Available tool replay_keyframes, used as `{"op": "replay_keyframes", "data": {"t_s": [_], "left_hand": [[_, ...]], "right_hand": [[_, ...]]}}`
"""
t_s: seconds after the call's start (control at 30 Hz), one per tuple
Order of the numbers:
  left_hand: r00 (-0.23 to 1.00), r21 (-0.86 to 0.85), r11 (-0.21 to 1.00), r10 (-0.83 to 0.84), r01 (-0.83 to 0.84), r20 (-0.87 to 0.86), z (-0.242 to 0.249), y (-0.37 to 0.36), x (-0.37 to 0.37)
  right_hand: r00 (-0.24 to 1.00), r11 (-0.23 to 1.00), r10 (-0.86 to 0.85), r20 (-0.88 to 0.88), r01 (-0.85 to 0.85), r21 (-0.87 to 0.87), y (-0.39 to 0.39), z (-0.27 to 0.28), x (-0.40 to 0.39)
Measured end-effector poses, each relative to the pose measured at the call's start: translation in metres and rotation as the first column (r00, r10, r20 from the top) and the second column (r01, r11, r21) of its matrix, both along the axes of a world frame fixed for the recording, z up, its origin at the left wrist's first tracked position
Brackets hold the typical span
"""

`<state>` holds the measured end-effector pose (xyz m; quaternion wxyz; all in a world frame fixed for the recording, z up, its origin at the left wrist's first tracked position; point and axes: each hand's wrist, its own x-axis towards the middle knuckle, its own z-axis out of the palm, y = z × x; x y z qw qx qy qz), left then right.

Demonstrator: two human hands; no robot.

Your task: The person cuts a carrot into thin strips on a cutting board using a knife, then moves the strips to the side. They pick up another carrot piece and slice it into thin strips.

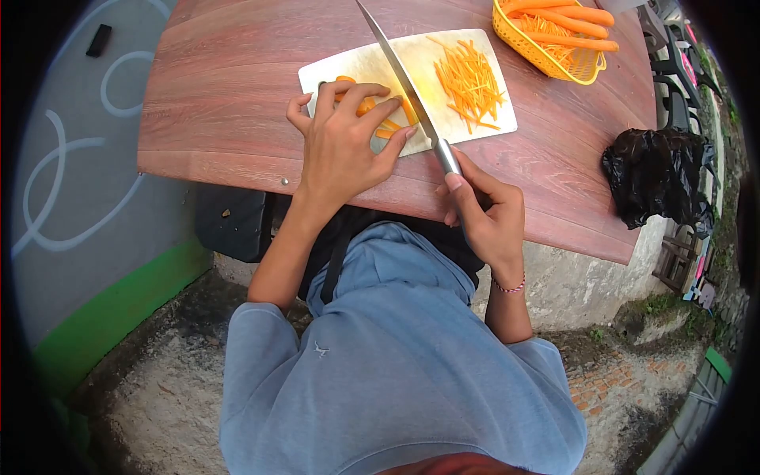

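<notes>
My right hand (487,210) is wrapped round the handle of a large kitchen knife (409,89). Its blade slants across a white cutting board (348,59), tip toward the far edge. Left of the blade, my left hand (348,131) arches over thick carrot pieces (388,127) with fingers spread, thumb and fingertips right at them; some pieces are partly hidden under the hand. On the board's right side lies a loose pile of thin carrot strips (469,81).
A yellow plastic basket (546,59) at the table's far right holds several whole carrots (566,22) above more shredded carrot. The reddish wooden table (229,87) carries it all. A black plastic bag (657,174) is at the right edge. A grey wall (83,166) stands at left.
</notes>
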<state>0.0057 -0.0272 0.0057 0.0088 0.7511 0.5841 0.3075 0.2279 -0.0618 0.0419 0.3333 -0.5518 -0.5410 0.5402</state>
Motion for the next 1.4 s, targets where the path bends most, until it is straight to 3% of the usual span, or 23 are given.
{"op": "replay_keyframes", "data": {"t_s": [0.7, 1.4], "left_hand": [[0.994, 0.097, 0.995, -0.02, 0.009, 0.11, -0.011, 0.011, 0.008], [0.997, 0.025, 0.999, 0.026, -0.028, 0.067, -0.006, 0.008, 0.009]], "right_hand": [[0.999, 0.999, -0.034, -0.042, 0.035, 0.009, 0.002, 0.0, 0.0], [1.0, 0.994, 0.015, 0.001, -0.015, 0.105, 0.001, -0.01, 0.006]]}}
